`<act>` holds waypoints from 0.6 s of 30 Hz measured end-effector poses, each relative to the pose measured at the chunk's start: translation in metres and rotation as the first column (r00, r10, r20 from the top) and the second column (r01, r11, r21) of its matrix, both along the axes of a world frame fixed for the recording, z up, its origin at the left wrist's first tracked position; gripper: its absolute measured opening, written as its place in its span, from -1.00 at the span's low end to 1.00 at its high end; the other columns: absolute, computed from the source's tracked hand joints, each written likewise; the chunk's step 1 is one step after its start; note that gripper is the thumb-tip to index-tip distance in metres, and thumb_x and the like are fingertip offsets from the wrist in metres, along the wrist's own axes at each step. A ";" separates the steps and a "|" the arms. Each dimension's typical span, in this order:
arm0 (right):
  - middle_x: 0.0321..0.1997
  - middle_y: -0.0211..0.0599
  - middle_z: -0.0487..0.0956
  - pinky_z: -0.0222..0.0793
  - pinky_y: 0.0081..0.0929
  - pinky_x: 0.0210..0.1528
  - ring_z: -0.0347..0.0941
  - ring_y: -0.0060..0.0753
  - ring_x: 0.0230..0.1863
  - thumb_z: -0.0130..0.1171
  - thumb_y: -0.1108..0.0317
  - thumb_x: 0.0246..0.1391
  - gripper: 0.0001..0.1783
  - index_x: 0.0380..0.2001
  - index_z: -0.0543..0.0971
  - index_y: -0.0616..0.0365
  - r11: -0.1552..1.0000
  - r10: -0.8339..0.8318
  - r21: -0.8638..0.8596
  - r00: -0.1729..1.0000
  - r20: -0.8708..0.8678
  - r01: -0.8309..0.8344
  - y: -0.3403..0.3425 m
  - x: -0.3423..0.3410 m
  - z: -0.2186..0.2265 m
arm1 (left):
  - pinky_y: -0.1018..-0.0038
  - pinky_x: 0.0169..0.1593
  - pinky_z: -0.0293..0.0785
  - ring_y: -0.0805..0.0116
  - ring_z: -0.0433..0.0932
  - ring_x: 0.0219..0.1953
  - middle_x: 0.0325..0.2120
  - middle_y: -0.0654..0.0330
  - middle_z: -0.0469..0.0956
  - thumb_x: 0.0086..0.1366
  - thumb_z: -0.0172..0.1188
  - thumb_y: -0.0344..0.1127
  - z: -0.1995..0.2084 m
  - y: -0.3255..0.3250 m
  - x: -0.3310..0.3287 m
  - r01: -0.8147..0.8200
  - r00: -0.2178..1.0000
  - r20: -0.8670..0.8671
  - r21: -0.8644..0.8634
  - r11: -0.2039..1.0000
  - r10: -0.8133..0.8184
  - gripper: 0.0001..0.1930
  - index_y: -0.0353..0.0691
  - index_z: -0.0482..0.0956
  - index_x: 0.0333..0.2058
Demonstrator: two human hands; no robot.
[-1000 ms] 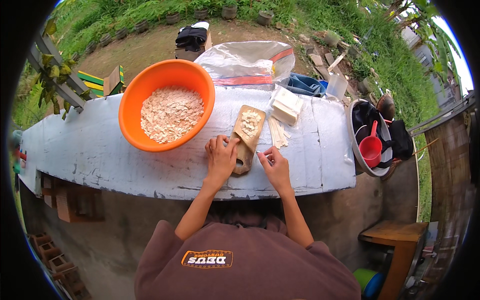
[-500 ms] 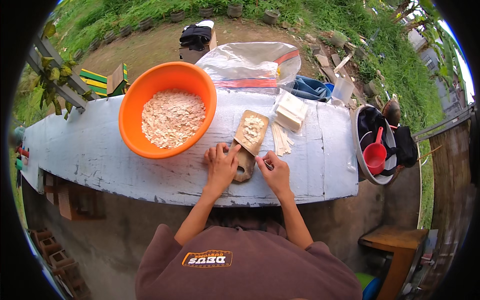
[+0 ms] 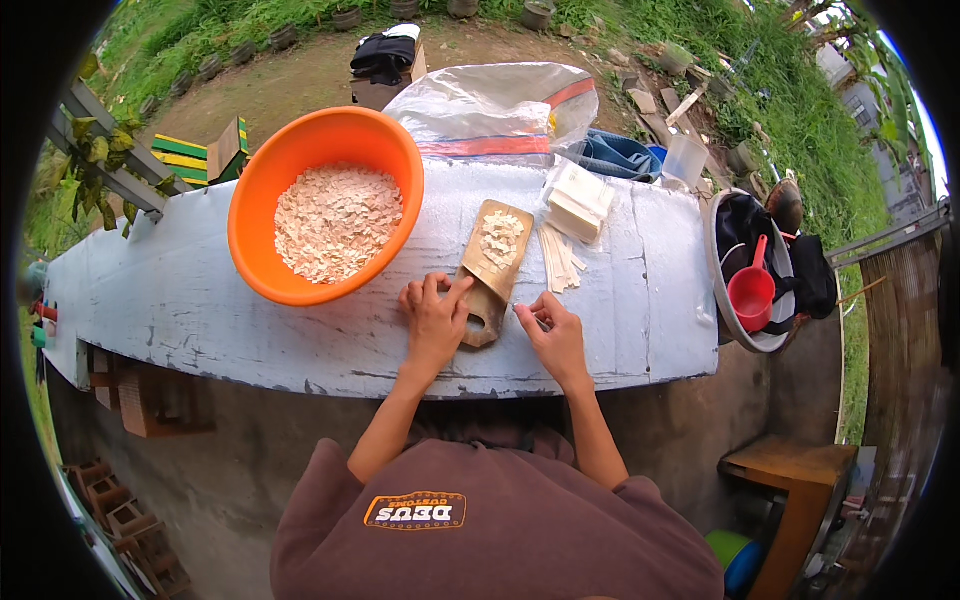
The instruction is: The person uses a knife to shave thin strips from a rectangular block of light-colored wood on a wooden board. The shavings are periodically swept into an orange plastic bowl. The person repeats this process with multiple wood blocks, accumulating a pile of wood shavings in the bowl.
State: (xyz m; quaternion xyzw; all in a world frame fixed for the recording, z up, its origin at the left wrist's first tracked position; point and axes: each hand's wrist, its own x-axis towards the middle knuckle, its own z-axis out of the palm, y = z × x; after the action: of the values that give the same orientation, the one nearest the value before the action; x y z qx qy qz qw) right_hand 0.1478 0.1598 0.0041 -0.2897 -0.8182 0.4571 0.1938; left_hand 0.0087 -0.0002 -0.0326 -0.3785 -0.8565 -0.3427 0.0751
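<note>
A brown wooden cutting board with a hole in its handle lies in front of me, and a flat brown plate rests on it at an angle. Pale flakes are piled on the plate's far part. My left hand has its fingers apart, a fingertip touching the board near the plate's left edge. Beside the board's right edge, my right hand is closed in a pinch on a small, thin, dark tool, mostly hidden by the fingers. Pale flat strips lie to the right of the plate.
An orange basin of pale flakes stands left on the grey-white table. Behind the strips is a clear-wrapped stack of pale strips; farther back lies a large plastic bag. At right, a bucket holds a red dipper.
The whole view has shifted slightly, so the table sits higher in the picture. My right hand has moved a little away from the board's edge; my left hand stays at the board.
</note>
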 end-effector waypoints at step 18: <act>-0.65 -0.24 0.55 0.35 -0.29 -0.45 0.42 -0.35 -0.62 0.33 0.08 0.29 -0.62 -0.40 0.52 0.16 0.996 -0.026 -0.081 1.000 -0.003 0.025 -0.010 -0.001 -0.009 | 0.04 0.33 0.09 0.16 0.34 0.08 -0.04 0.20 0.47 0.30 0.22 -0.32 0.000 -0.006 -0.001 0.044 0.999 0.005 0.014 0.999 -0.044 -0.68 0.03 0.72 0.02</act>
State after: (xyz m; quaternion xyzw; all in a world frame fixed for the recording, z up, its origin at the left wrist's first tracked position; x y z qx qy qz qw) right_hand 0.1467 0.1497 -0.0049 -0.3069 -0.7950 0.4879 0.1892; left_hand 0.0075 -0.0063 -0.0322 -0.3956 -0.8458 -0.3513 0.0678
